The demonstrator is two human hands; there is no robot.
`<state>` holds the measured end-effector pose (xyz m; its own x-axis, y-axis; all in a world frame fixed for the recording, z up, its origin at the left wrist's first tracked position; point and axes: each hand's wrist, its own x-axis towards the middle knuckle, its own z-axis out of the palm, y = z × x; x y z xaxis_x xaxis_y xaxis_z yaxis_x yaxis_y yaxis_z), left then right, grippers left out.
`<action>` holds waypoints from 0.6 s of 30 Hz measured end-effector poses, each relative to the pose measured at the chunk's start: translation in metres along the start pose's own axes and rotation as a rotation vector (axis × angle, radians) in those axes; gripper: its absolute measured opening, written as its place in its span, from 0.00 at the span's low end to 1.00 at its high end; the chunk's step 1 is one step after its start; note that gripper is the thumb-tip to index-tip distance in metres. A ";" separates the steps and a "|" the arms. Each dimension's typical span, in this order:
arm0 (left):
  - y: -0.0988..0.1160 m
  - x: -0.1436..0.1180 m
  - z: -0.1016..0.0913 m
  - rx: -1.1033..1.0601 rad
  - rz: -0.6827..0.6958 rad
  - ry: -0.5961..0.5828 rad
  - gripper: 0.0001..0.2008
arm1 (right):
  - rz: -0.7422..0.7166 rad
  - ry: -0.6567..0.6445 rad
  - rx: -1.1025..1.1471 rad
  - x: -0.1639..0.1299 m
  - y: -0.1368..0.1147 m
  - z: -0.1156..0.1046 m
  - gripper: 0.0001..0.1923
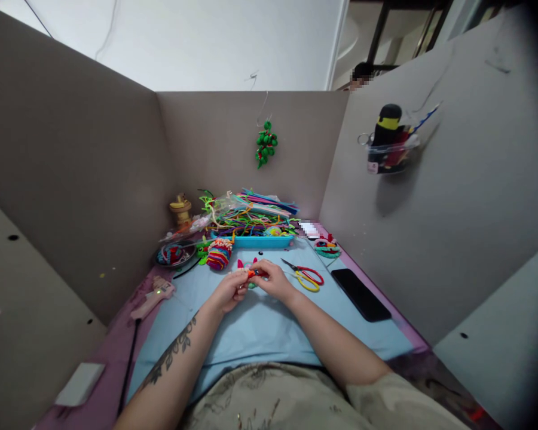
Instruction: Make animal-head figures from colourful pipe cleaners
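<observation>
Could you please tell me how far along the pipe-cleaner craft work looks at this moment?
Done, by the look of it: a striped woven piece and a small round figure lie finished on the blue mat. In hand: the left hand and right hand pinch a small orange and pink piece between them. Left: a heap of loose pipe cleaners unused; scissors lie idle nearby.

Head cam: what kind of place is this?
Likely a partitioned craft desk: grey divider panels on three sides, a heap of coloured pipe cleaners, red-and-yellow-handled scissors, and a pink glue gun on the blue mat.
</observation>
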<state>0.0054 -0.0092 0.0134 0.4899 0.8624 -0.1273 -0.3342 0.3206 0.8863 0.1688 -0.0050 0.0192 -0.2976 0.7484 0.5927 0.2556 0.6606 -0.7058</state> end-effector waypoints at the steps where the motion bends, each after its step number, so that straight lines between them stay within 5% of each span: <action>1: 0.000 0.000 0.000 0.008 0.000 -0.009 0.12 | 0.014 -0.001 0.012 0.000 0.000 0.001 0.08; 6: -0.002 0.003 0.002 0.148 0.115 0.073 0.14 | 0.249 0.062 0.261 0.000 0.006 0.008 0.08; 12: -0.005 0.003 0.000 0.814 0.711 0.412 0.13 | 0.452 0.153 0.598 0.002 0.015 0.017 0.13; 18: -0.009 -0.001 0.001 1.214 0.955 0.366 0.07 | 0.532 0.157 0.655 0.001 0.019 0.023 0.15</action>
<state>0.0090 -0.0133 0.0066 0.2138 0.6555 0.7243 0.5098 -0.7073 0.4897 0.1517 0.0069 -0.0025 -0.1453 0.9805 0.1323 -0.2725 0.0888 -0.9581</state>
